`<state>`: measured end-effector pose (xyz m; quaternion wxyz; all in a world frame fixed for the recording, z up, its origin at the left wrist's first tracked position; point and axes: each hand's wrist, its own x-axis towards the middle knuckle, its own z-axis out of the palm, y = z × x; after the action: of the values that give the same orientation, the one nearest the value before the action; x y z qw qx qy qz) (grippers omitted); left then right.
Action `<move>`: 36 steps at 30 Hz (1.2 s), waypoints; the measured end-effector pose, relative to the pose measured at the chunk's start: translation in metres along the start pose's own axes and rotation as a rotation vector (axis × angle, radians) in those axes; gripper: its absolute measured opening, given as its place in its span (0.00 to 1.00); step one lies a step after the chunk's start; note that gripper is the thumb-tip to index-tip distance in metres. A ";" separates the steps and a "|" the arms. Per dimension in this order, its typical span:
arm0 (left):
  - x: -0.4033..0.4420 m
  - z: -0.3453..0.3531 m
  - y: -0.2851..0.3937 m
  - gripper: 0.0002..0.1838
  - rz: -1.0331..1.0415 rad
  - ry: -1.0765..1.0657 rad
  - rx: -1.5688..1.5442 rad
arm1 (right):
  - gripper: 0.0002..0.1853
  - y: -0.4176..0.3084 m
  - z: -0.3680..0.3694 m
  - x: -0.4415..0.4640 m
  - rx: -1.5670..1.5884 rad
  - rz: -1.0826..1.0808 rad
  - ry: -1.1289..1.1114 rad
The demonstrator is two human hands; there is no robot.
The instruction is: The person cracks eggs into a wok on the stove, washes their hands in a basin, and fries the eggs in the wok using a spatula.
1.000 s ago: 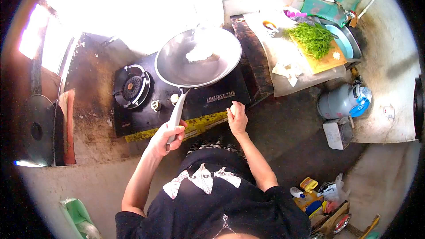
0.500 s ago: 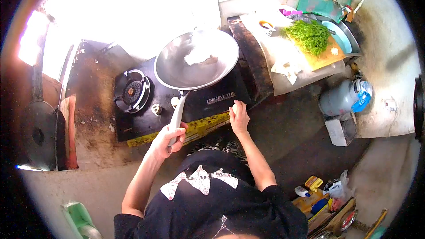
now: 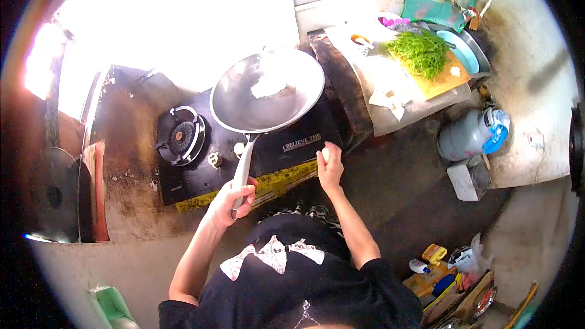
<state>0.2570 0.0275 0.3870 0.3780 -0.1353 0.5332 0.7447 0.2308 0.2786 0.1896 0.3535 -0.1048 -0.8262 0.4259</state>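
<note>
A steel wok [image 3: 234,94] sits over the right side of the black gas stove [image 3: 308,128], its light grey handle pointing towards me. My left hand [image 3: 231,200] is closed around that handle near its end. Bright glare hides part of the wok's inside. My right hand [image 3: 329,167] is held in a loose fist by the stove's front right corner, apart from the wok, and nothing shows in its fingers. Left of the wok is the bare burner [image 3: 181,136]. Two knobs, one of them the left knob [image 3: 214,159], lie between burner and handle.
Chopped green herbs [image 3: 420,53] lie on a wooden cutting board [image 3: 440,86] on the right counter, with a small bowl of brown sauce [image 3: 362,41] to their left. A blue basin [image 3: 461,52] stands behind. On the floor are a grey gas cylinder [image 3: 461,134] and, lower right, several bottles.
The view has tilted slightly, so the stove and wok appear a little lower. My left hand keeps its hold on the handle, and my right hand stays curled near the stove edge.
</note>
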 end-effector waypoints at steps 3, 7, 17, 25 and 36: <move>0.001 -0.003 -0.005 0.13 0.024 0.005 0.011 | 0.16 -0.023 -0.017 0.008 0.933 0.769 0.110; 0.008 -0.009 -0.015 0.15 0.046 -0.002 0.020 | 0.23 -0.033 -0.040 0.033 1.899 1.025 -0.174; 0.009 -0.003 -0.015 0.14 0.057 -0.001 -0.020 | 0.27 -0.056 -0.054 0.047 2.087 1.036 -0.356; 0.012 0.004 -0.017 0.14 0.085 -0.003 -0.032 | 0.25 -0.050 -0.067 0.045 1.932 1.075 -0.292; 0.014 0.008 -0.019 0.11 0.088 -0.029 -0.075 | 0.21 -0.044 -0.083 0.040 1.881 1.096 -0.245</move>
<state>0.2631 0.0432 0.3686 0.3472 -0.1149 0.5049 0.7819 0.2631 0.3226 0.2762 -0.0297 -0.1034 -0.0414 0.9933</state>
